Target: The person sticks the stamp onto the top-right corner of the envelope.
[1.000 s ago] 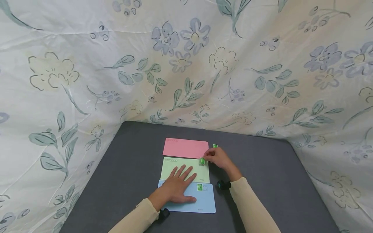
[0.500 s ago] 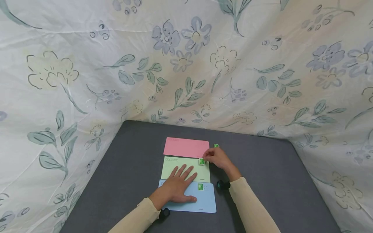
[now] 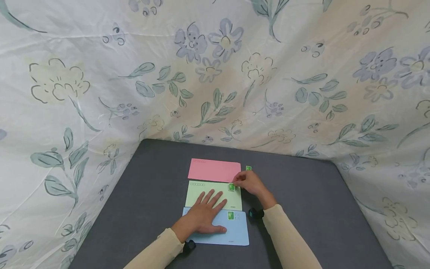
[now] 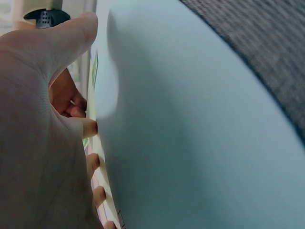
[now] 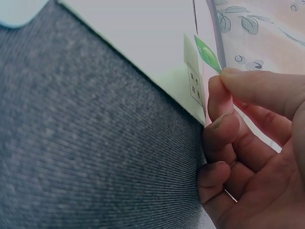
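Between its thumb and forefinger my right hand pinches a small green stamp by the edge. In the right wrist view the stamp stands tilted close over the printed box at the corner of the pale green envelope. My left hand lies with fingers spread across the blue envelope and the lower part of the green one. Another green stamp sits at the blue envelope's upper right. The left wrist view shows the left palm over the blue surface.
A pink envelope lies beyond the green one, forming a column of envelopes on the dark grey table. A loose green stamp lies to its right, near the right hand. Floral cloth hangs behind and beside the table.
My right hand has shifted the pinched stamp slightly left and down over the green envelope's corner. The left hand stays in place on the envelopes.
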A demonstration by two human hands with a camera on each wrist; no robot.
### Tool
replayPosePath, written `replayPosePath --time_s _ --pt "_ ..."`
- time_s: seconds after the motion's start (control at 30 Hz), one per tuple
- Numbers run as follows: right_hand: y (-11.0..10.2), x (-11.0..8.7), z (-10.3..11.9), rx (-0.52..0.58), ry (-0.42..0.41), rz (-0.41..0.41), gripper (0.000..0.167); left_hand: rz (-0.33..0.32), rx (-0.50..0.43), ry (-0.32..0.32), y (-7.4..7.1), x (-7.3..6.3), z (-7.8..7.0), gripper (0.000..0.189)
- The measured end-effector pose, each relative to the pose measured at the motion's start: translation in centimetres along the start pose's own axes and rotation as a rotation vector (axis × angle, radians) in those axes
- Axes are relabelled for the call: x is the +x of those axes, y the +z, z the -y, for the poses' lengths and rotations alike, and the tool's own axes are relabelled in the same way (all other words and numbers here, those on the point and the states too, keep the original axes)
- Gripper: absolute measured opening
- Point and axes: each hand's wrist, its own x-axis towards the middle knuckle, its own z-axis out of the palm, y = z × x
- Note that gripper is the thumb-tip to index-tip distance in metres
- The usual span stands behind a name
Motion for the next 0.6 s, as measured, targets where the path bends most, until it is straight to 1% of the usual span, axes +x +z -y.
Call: replayPosePath --time_s 0.2,0.3,0.5,0.6 --pt "0.10 -0.08 0.09 0.000 -0.004 0.001 0.008 -0.005 -0.014 0.008 -0.15 -0.08 0.02 0.101" --pt "0.24 -0.06 0.02 -0.006 -0.002 -0.003 0.009 0.003 -0.011 0.004 -0.28 -0.01 -0.02 0.100" --pt "0.46 0.02 -0.12 -0.014 0.010 -0.003 0.008 0.006 0.013 -0.005 -0.48 0.30 -0.22 0.097" --pt "0.48 -0.01 -0.01 -0.014 0.011 -0.004 0.008 0.001 0.027 0.003 -0.60 0.49 -0.30 0.096"
